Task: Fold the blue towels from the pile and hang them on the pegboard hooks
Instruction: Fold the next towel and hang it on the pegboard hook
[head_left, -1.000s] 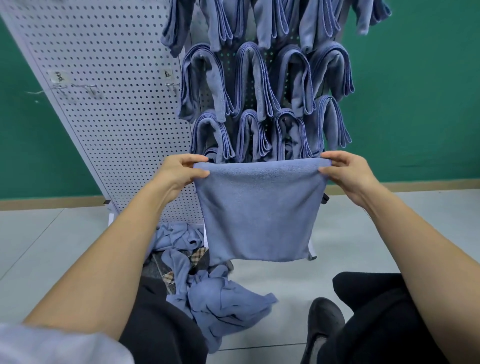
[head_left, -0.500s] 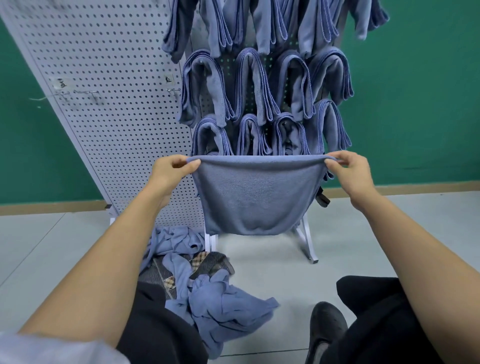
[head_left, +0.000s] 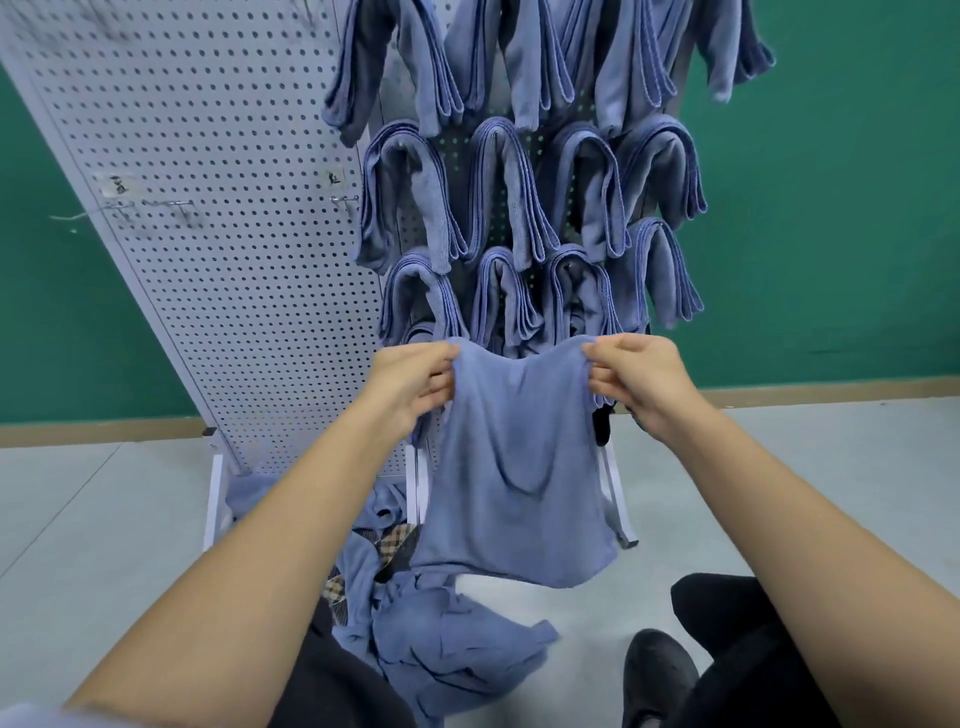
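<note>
Both hands were raised in front of the person, each holding an upper corner of one blue towel (head_left: 514, 478). The left hand (head_left: 410, 384) had its thumb and curled fingers closed on the left corner. The right hand (head_left: 639, 379) gripped the right corner the same way, its fingers bunched round the cloth. Between them the top edge sagged in a shallow dip, and the towel hung below the hands in loose folds with its lower hem free. Just beyond the hands stood the white pegboard (head_left: 208, 208), leaning back. Rows of folded towels (head_left: 498, 192) were draped over hooks above the knuckles, and the lowest row sat just past the fingertips. Up and to the left of the left hand a bare hook (head_left: 345, 200) stuck out of the board. Further left there seemed to be another, though it was too blurred to be sure. Below the left forearm, on the pale floor (head_left: 104, 519), lay the pile (head_left: 452, 639) of loose blue towels, partly covering a chequered cloth (head_left: 395, 543). Under the right forearm a black shoe (head_left: 657, 670) showed.
</note>
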